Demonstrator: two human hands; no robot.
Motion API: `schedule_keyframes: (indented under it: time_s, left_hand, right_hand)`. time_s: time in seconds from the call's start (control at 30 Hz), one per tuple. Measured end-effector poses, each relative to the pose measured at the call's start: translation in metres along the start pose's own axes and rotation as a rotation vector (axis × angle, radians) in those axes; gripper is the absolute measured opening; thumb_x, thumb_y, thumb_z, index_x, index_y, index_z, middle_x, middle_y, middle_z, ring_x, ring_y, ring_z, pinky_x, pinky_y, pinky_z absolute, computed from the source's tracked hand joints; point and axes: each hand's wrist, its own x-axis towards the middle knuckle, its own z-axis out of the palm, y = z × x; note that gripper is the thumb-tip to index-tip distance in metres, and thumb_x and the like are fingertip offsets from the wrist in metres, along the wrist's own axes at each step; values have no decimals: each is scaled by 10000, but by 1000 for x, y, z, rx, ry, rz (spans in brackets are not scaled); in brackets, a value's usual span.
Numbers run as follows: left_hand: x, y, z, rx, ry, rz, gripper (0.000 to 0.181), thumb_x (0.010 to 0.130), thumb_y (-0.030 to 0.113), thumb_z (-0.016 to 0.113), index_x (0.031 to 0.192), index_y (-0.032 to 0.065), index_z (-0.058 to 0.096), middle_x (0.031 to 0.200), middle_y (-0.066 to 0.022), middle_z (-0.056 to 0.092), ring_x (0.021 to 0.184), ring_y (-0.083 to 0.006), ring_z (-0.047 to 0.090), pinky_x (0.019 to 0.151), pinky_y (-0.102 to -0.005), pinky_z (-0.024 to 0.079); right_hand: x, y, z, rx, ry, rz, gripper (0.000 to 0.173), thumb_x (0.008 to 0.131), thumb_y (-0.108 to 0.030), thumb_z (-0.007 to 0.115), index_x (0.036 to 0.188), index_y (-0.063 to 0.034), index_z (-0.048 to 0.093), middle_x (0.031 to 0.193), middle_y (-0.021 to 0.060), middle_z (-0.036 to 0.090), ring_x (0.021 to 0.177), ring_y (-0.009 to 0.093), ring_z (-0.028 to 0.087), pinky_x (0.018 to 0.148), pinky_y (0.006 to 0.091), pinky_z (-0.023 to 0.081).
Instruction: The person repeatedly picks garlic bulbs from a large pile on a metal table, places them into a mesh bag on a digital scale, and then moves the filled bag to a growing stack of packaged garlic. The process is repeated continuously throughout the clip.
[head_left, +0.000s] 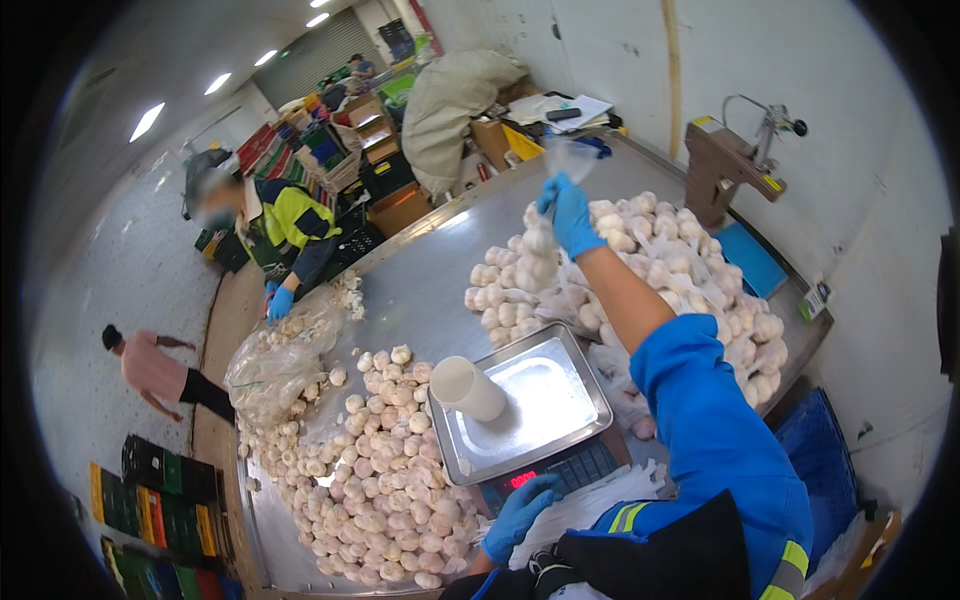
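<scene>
My right hand (571, 217), in a blue glove, is closed on the neck of a clear mesh or plastic bag of garlic bulbs (537, 259), above a pile of bagged garlic (675, 255). My left hand (519, 514), also gloved, is low by the keypad of a digital scale (577, 469); whether its fingers hold anything is unclear. A metal tray (551, 394) lies on the scale with a white plastic cup (466, 388) in it. Loose garlic bulbs (394, 480) are heaped to the left. Thin white bags (592, 510) lie beside my left hand.
A bag-sealing device (724, 169) stands at the back right of the steel table (420, 300), near a blue flat item (752, 259). Across the table a co-worker (289, 225) handles garlic by a plastic bag (281, 367). Another person (154, 367) is on the floor at left, near stacked crates (169, 469).
</scene>
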Motion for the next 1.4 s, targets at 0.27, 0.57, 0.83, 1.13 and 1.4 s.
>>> schedule_keyframes:
  time_s: [0.27,0.57,0.83,1.13,1.4]
  left_hand:
    - [-14,-20,-30,-167,252,-36,303,922,125,541,1194,-3,509,1054,-96,603,954,-177,587,843,-278,460]
    - [2,-61,-46,337,254,127,273,878,163,607,1112,22,598,1029,-77,609,936,-145,559,821,-274,459]
    - [-2,-97,-19,1114,-19,343,192,807,216,646,929,67,638,989,-106,593,876,-294,579,768,-372,476]
    - [-1,-77,-33,655,168,321,99,836,124,622,891,42,625,879,-92,616,788,-228,588,698,-323,476]
    - [-24,-35,-33,313,101,209,108,859,70,603,937,-2,587,784,-33,580,743,-87,526,660,-235,456]
  right_hand:
    - [91,104,-90,464,25,104,259,929,-243,422,752,-76,511,774,124,591,702,240,583,676,306,486]
    - [8,76,-214,24,230,93,214,930,-180,451,865,-53,610,834,42,621,767,164,591,706,269,491]
    - [-300,-81,-80,-882,-772,1012,226,855,-207,603,977,-22,645,921,87,636,855,171,595,772,273,471]
    - [-417,-34,-162,-1510,-1089,252,238,807,-195,596,1021,-95,628,1033,125,605,910,287,564,796,388,449]
    - [-408,-28,-54,-1153,-919,-36,341,825,-212,602,1138,-78,605,1096,121,600,984,299,561,859,413,439]
